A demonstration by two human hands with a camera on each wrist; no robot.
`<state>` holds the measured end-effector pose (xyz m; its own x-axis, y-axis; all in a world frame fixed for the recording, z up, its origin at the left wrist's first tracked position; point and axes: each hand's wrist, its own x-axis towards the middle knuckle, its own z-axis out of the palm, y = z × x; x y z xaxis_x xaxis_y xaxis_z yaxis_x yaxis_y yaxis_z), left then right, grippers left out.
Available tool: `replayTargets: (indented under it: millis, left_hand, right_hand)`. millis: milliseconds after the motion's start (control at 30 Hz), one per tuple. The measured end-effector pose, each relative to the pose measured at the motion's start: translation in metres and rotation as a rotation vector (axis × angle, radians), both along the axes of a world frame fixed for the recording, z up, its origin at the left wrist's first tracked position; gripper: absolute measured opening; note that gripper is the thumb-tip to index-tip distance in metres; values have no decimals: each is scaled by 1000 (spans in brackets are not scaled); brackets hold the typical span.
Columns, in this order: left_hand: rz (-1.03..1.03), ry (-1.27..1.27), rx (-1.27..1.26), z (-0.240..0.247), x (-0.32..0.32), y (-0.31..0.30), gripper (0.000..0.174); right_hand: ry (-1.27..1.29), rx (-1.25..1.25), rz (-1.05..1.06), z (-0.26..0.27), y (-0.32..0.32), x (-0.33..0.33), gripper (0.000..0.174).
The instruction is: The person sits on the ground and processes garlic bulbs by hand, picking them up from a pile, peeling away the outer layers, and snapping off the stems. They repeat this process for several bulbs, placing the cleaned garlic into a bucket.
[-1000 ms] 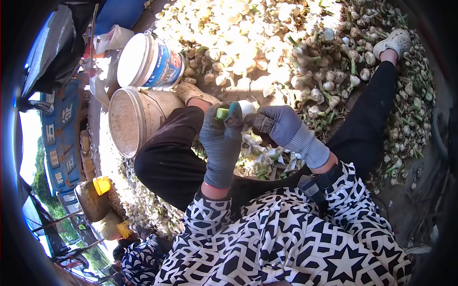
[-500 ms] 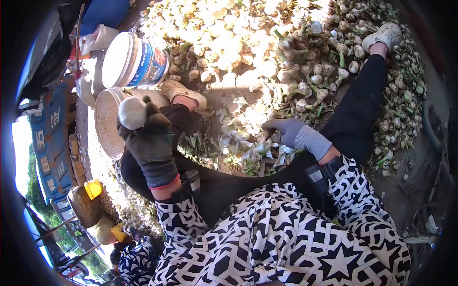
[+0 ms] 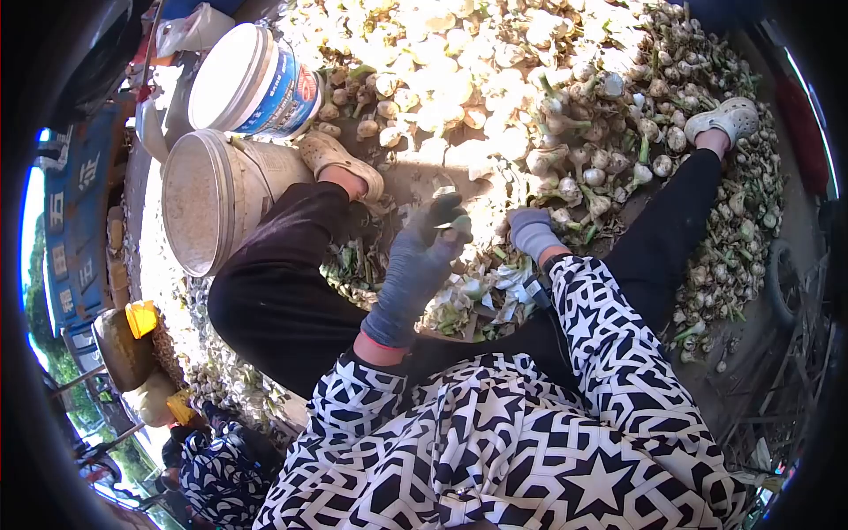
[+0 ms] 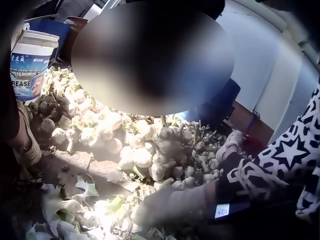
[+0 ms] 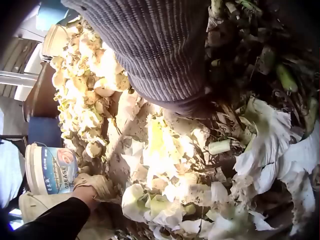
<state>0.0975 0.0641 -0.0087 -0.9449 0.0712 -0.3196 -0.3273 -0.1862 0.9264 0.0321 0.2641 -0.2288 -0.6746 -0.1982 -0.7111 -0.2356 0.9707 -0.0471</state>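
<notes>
My left hand (image 3: 413,276), in a grey glove with dark fingertips, is held above the lap with its fingers loosely bent and no bulb in it. Garlic peelings and cut stems (image 3: 481,296) lie on the ground beneath it. The right hand (image 3: 532,231), gloved in grey, reaches down by the near edge of the garlic heap (image 3: 601,159). Its fingers are blurred in the head view, and I cannot tell whether they hold a bulb. Only the ribbed glove cuff (image 5: 160,55) fills the top of the right wrist view.
A whitish bucket (image 3: 190,208) lies tipped beside the left knee, its mouth facing left. Behind it is a white and blue labelled bucket (image 3: 265,84). Pale clogs (image 3: 340,163) are on both feet. Another person (image 3: 225,473) in patterned clothing sits at lower left.
The left hand carried a white garlic bulb from between both hands to the bucket's mouth, then came back without it. The right hand left the bulb and moved down to the heap.
</notes>
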Motion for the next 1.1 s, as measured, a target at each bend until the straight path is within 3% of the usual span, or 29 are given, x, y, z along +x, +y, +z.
replayTargets:
  millis: [33,100,133,233,300,367,400,433,533,633,700,733,800,833,900,967,1000,1067,1100]
  left_hand:
    - [-134,28,-360,5,-3,5,51]
    - [-274,-6,-606,-7,-1,3,56]
    - [-330,188,-885,-19,-2,1,61]
    - [-447,222,-971,-28,-4,1,66]
    - [-420,282,-965,-33,-2,3,62]
    - [-355,96,-847,-20,-3,6,56]
    - [-304,17,-742,-11,-2,6,51]
    - [-209,68,-624,-15,0,5,47]
    - [-226,-49,-648,-14,-2,-8,47]
    - [-183,-131,-443,-24,-6,-17,49]
    - [-196,-175,-478,-22,-5,-21,56]
    - [-190,-173,-473,-24,-5,-24,56]
    - [-317,113,-664,-32,-6,-27,65]
    - [-323,138,-638,-34,-7,-24,74]
    - [-333,240,-674,-14,-10,-8,74]
    - [-136,247,-434,-4,-9,8,69]
    - [-92,262,-453,-6,-7,9,66]
    - [-43,288,-477,4,-6,10,63]
    - [-27,342,-573,9,-4,10,61]
  right_hand:
    - [3,-4,14,9,-1,-1,25]
    - [-52,-232,-101,40,3,-2,22]
    - [-52,-313,-129,42,5,-3,21]
    - [-68,-534,-212,95,12,-5,23]
    - [-65,-509,-243,100,12,-3,29]
    - [-68,-283,-111,102,4,4,36]
    - [-19,-283,11,78,-2,15,42]
    - [59,-340,122,65,-10,29,38]
    - [64,-358,248,31,-35,51,39]
    - [-101,-260,202,13,-42,38,35]
    - [-129,-539,-97,7,-31,30,32]
    - [-267,-786,-365,3,-23,26,32]
    - [-615,-1258,-919,48,-14,14,34]
    - [-764,-1313,-1049,86,-12,6,40]
    - [-940,-1676,-1153,121,-15,8,40]
    - [-956,-1826,-1216,152,-22,19,43]
    - [-953,-1834,-1196,154,-23,23,43]
    - [-507,-1805,-1111,159,-24,27,38]
    - [-261,-1635,-987,164,-18,28,35]
